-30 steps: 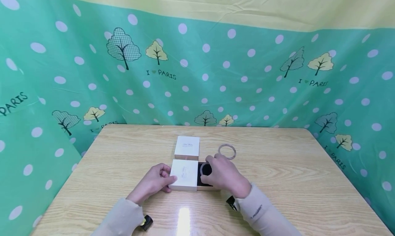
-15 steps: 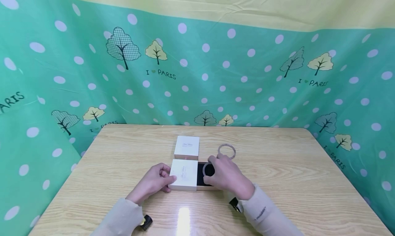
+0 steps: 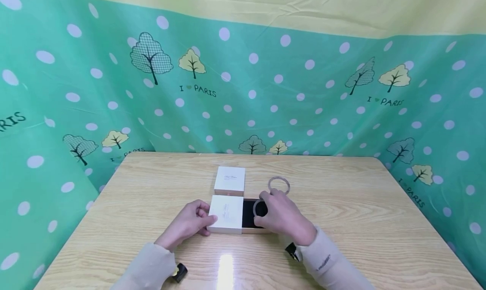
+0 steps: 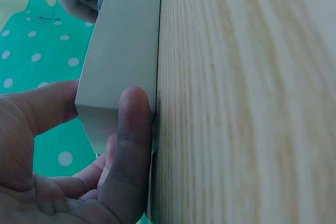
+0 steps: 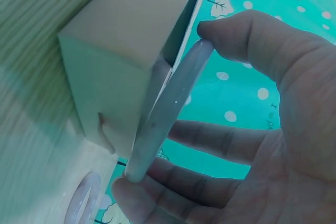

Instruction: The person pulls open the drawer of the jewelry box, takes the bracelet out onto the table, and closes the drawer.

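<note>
My left hand grips the left end of a white slide-out gift box, thumb on its top edge. In the left wrist view, thumb and fingers clasp the white sleeve. The black-lined drawer stands pulled out to the right. Over this drawer my right hand pinches a pale, translucent bangle between thumb and fingertips. In the right wrist view the bangle lies tilted along the drawer's rim, close to it; a small pull loop shows on the drawer's end.
Behind the gripped box sits a second white gift box, closed. Another bangle lies on the wooden table, just beyond my right hand. A green dotted curtain hangs along the table's back and sides.
My right hand has shifted slightly to the right with the bangle, baring more of the black drawer lining. The left hand and both boxes have stayed put.
</note>
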`<state>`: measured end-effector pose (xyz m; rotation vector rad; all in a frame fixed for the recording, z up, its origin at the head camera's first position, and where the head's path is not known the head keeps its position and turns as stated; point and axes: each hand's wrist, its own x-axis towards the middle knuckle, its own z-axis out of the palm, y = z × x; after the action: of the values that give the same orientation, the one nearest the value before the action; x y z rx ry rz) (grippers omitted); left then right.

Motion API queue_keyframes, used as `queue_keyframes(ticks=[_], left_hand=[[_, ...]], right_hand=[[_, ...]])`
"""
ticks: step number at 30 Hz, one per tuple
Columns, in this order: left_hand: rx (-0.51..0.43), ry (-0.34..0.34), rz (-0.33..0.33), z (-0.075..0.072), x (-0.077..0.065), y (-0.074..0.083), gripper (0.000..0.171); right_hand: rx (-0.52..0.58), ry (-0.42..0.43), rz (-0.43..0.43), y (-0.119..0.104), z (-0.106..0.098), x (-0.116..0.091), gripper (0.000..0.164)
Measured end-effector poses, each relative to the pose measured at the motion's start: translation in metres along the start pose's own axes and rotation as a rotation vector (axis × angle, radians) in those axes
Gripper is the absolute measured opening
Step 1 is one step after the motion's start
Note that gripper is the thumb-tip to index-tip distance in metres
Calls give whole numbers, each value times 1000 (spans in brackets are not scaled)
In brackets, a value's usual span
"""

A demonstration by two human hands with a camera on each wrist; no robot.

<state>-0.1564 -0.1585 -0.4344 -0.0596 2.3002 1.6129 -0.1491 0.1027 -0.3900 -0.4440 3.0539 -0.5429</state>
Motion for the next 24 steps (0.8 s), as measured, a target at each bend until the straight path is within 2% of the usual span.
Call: queue_keyframes(ticks=[10, 24], left_hand=[[-1, 1, 0, 0, 1, -1, 37], [6, 1, 1, 0, 2, -2, 37]], right_hand=[[-21, 0, 23, 7, 0, -2, 61], [-22, -11, 61, 19, 1, -7, 54]])
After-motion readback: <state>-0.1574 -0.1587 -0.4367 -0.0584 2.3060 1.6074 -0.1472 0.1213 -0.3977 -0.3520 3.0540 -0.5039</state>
